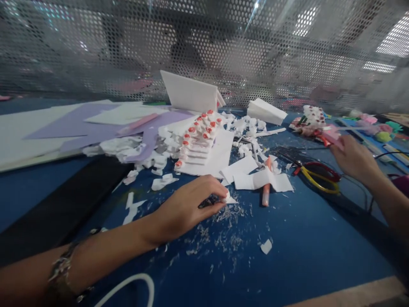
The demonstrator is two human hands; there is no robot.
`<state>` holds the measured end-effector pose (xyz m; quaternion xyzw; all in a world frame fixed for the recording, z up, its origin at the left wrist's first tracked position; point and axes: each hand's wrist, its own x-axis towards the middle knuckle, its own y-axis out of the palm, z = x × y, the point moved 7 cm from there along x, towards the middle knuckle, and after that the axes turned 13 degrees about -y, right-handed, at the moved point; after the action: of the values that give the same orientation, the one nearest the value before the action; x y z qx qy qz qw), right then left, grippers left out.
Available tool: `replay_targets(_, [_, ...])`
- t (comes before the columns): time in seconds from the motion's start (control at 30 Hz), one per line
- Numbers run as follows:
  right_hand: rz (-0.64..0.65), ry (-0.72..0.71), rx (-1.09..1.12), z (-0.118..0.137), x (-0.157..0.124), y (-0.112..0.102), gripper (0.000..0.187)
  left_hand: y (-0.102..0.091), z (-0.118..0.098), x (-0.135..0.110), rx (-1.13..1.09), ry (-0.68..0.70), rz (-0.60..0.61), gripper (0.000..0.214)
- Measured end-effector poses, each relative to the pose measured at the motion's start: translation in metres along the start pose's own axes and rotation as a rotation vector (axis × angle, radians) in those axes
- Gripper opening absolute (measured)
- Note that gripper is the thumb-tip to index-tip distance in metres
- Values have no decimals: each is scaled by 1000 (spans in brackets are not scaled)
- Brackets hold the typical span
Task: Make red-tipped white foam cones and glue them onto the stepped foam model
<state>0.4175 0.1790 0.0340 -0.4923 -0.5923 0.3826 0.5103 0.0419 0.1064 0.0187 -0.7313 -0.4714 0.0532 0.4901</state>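
Note:
My left hand (pixel 191 200) is low over the blue tabletop, thumb and fingertips pinched on a small white scrap (pixel 231 199). Shavings and crumbs lie under it. My right hand (pixel 356 157) is out at the right, its fingers closed on a flat pink strip (pixel 335 141) whose kind I cannot make out. Just beyond that hand is a white bundle with red spots (pixel 315 115). Ahead of my left hand, several white rolled sticks with red tips (pixel 200 138) lie in a row on white sheets. An orange capped tube (pixel 266 192) lies partly beneath a folded white strip (pixel 263 180).
Scissors with yellow and red handles (pixel 319 179) lie near my right forearm. White and purple sheets (pixel 73 125) spread at the left beside crumpled scraps (pixel 119 147). A white folded board (pixel 190 91) stands before the perforated metal screen (pixel 134 55). A white cable (pixel 145 279) curves at the front.

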Motion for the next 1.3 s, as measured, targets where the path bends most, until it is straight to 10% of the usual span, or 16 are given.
replay_targets(0.13, [-262, -244, 163, 65, -29, -47, 35, -1, 0, -4, 13, 19, -59, 17])
replay_targets(0.37, [-279, -556, 278, 148, -69, -44, 51, 5, 9, 0, -75, -113, -24, 24])
replay_targets(1.3, [-204, -623, 322, 155, -70, -35, 43, -2, 9, 2, -154, -158, -83, 25])
